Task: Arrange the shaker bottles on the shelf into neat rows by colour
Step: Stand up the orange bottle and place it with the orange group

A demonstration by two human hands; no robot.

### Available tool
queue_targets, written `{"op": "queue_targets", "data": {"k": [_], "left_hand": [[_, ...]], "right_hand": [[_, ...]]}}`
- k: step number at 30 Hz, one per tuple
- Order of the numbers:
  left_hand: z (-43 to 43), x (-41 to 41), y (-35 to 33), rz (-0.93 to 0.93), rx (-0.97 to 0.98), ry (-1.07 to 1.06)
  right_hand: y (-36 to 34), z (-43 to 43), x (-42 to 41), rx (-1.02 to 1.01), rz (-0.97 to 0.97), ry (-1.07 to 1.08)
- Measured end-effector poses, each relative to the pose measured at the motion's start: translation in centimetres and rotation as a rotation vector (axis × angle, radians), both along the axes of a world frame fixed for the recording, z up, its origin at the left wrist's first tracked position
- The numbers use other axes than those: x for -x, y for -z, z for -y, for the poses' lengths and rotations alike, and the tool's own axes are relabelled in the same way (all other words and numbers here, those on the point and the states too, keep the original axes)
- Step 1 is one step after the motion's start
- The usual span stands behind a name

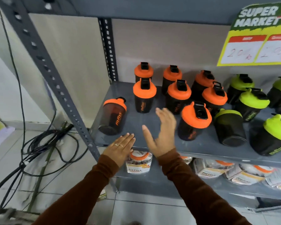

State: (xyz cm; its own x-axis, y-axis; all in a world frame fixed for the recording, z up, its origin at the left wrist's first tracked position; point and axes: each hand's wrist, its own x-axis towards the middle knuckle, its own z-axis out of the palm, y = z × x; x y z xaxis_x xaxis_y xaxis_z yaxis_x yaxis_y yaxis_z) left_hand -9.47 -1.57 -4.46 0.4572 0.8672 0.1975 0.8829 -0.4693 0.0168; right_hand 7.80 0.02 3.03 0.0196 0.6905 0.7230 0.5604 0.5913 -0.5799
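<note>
Several black shaker bottles with orange lids stand on the grey shelf (199, 146); one (144, 95) stands near the middle, another (193, 120) closer to the front. An orange-lidded bottle (113, 116) stands apart at the left end. Green-lidded bottles sit to the right, one (230, 127) beside the front orange one, more behind it (251, 103). My left hand (121, 147) rests flat on the shelf's front edge, holding nothing. My right hand (162, 132) is raised open above the shelf, just left of the front orange bottle, not touching it.
A steel upright (55, 78) slants down at the left, with black cables (44, 143) on the tiled floor beyond. A price sign (256, 36) hangs at the top right. Packaged shakers (139, 162) lie on the lower shelf.
</note>
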Motion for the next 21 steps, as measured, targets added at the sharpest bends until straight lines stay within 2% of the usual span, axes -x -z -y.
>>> {"op": "queue_targets", "data": {"k": [3,6,9,13,16,18,21], "left_hand": [[0.1,3.2,0.7,-0.029,-0.053,0.026],[0.0,4.3,0.8,-0.022,-0.077,0.083],[-0.4,4.2,1.2,0.033,-0.065,0.126],[-0.9,4.2,1.9,0.081,-0.08,0.151],[-1.0,4.1,2.0,0.079,-0.108,0.132],[-1.2,4.1,2.4,0.086,-0.146,0.153],[-1.2,3.8,2.7,0.112,-0.239,0.193]], "right_hand": [[-2.4,-2.5,3.8,0.46,-0.144,-0.148],[-3.9,-5.8,6.9,0.877,-0.271,-0.11],[-3.7,-8.4,9.5,1.124,-0.303,-0.068],[-2.6,-9.8,11.9,1.318,-0.384,-0.095],[-2.3,-10.3,12.3,1.411,-0.363,-0.173],[-2.6,-9.9,12.1,1.342,-0.37,-0.138],[-3.0,-8.6,10.8,1.105,-0.363,-0.084]]}}
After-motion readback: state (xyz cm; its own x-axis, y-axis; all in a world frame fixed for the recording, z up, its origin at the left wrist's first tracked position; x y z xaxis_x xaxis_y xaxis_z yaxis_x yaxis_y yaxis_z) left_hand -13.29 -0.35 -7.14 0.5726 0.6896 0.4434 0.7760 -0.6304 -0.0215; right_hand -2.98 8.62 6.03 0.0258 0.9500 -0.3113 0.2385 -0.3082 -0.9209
